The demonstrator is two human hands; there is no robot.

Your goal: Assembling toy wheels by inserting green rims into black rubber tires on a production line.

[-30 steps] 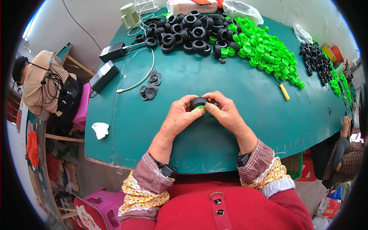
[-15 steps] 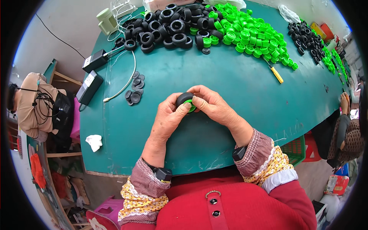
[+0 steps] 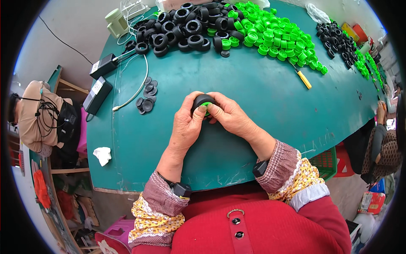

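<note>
While a green table is spreading out, your left hand and right hand are grasping a black tyre.
Beyond the near edge, its green rim is facing up toward you, axle line tilting likewise; bare table is reaching to heaped tyres, green wheels and a pale wall.

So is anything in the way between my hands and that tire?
Nothing visible. Your left hand and right hand both hold the tire directly, with the green hub showing in its opening. The black discs lie off to the left on the table, apart from both hands.
</note>
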